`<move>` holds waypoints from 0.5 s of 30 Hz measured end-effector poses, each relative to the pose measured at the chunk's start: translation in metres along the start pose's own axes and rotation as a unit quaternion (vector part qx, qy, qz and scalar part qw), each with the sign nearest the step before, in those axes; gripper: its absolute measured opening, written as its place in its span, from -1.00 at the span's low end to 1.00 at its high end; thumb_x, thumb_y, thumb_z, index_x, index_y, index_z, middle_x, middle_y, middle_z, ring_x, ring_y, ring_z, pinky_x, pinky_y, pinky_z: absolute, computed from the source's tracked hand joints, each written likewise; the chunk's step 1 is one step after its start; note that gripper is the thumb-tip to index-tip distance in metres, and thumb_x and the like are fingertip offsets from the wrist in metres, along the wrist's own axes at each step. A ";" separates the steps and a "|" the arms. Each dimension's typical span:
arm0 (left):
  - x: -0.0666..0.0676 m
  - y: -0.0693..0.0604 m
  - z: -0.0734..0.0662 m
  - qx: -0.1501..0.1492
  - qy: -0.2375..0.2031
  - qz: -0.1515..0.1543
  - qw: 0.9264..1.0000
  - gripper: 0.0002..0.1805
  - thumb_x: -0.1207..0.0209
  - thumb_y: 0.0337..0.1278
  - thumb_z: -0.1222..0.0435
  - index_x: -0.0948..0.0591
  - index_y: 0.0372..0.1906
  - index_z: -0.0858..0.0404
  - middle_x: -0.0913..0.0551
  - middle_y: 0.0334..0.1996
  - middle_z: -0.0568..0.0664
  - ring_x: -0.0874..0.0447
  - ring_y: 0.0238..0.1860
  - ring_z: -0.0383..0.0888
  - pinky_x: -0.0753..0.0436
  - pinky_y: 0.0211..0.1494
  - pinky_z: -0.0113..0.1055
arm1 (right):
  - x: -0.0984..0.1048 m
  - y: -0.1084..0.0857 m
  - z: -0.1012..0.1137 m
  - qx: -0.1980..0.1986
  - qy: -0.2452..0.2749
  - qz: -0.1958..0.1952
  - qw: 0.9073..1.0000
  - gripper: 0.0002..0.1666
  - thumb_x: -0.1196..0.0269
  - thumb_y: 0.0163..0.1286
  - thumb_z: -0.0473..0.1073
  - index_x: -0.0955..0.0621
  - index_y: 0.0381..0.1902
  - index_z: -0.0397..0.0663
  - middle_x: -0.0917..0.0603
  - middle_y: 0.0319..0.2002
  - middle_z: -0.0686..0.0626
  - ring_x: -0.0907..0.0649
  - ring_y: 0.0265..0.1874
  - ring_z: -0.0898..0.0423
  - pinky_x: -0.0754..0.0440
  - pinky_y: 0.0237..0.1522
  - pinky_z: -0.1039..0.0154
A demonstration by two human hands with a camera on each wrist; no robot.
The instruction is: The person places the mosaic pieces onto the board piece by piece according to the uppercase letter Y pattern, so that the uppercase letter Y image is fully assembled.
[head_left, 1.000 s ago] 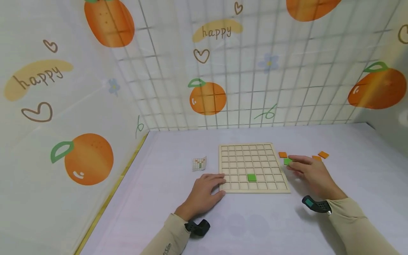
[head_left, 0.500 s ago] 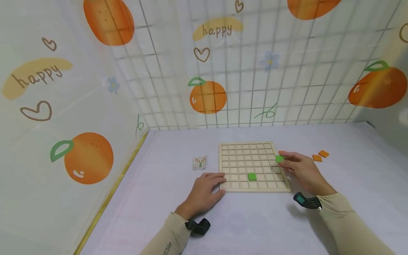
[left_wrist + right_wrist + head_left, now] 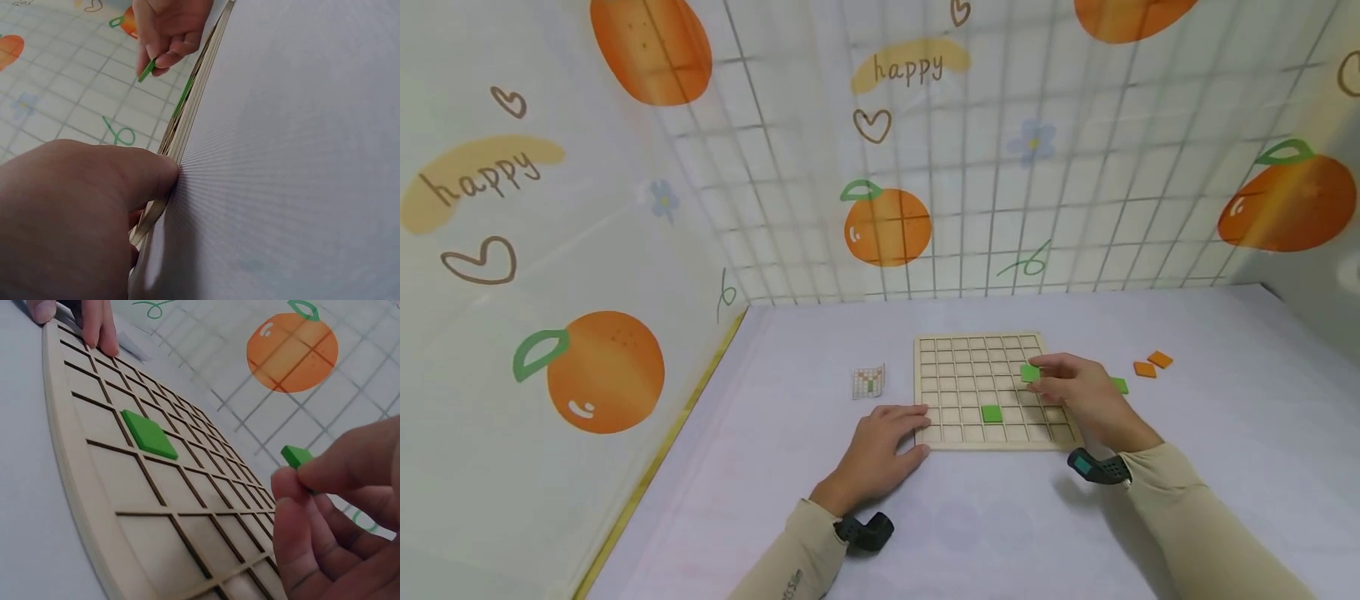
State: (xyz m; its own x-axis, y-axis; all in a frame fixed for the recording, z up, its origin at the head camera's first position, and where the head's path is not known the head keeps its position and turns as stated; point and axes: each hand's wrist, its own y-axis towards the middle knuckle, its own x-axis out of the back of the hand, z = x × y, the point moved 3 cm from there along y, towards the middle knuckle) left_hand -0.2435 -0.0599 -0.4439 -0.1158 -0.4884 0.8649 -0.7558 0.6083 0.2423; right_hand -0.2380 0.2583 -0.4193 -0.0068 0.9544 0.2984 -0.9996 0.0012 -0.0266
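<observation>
A pale wooden grid board (image 3: 955,375) lies on the table, with one green square tile (image 3: 992,414) sitting in a cell near its front. My left hand (image 3: 883,450) rests at the board's front left corner, fingers over the left edge and thumb touching the front side. Above the right part of the board, my right hand (image 3: 1086,398) pinches a second green tile (image 3: 1030,373) between thumb and fingertips. That held tile (image 3: 295,455) is tilted and clear of the board in the right wrist view. Part of the board's right edge is hidden behind the right hand.
Another green tile (image 3: 1120,385) lies right of the board, partly behind the right hand. Farther right are two orange tiles (image 3: 1145,369). A small paper card (image 3: 868,382) with a coloured grid pattern lies left of the board. A printed curtain (image 3: 805,167) stands behind the table.
My right hand has carried the pinched green tile leftward from beside the board to over its right columns. An orange tile near the board's right edge is now hidden. The left hand stays put.
</observation>
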 end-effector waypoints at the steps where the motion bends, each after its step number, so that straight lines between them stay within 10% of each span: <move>1: 0.000 0.000 0.000 0.000 0.001 0.000 1.000 -0.58 -0.17 0.35 0.09 -0.63 0.24 0.08 -0.47 0.36 -0.24 -0.36 0.35 -0.09 -0.34 0.32 0.07 | -0.002 0.001 0.001 0.001 0.003 0.004 1.000 -0.42 -0.21 0.46 -0.16 -0.43 0.37 -0.25 -0.53 0.16 -0.28 -0.65 0.01 -0.13 -0.66 -0.02 0.21; 15: 0.000 0.001 0.001 -0.008 0.002 -0.004 1.000 -0.58 -0.18 0.34 0.10 -0.63 0.23 0.10 -0.49 0.35 -0.22 -0.37 0.34 -0.08 -0.35 0.32 0.07 | -0.020 0.011 -0.003 -0.005 0.019 0.008 1.000 -0.41 -0.26 0.41 -0.18 -0.47 0.36 -0.22 -0.58 0.14 -0.24 -0.69 -0.08 -0.06 -0.65 -0.06 0.25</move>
State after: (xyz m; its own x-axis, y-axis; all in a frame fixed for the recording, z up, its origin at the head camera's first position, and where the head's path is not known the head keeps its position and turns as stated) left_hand -0.2447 -0.0597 -0.4438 -0.1071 -0.4904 0.8649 -0.7467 0.6141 0.2557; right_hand -0.2485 0.2404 -0.4282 -0.0217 0.9650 0.2613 -0.9991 -0.0117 -0.0401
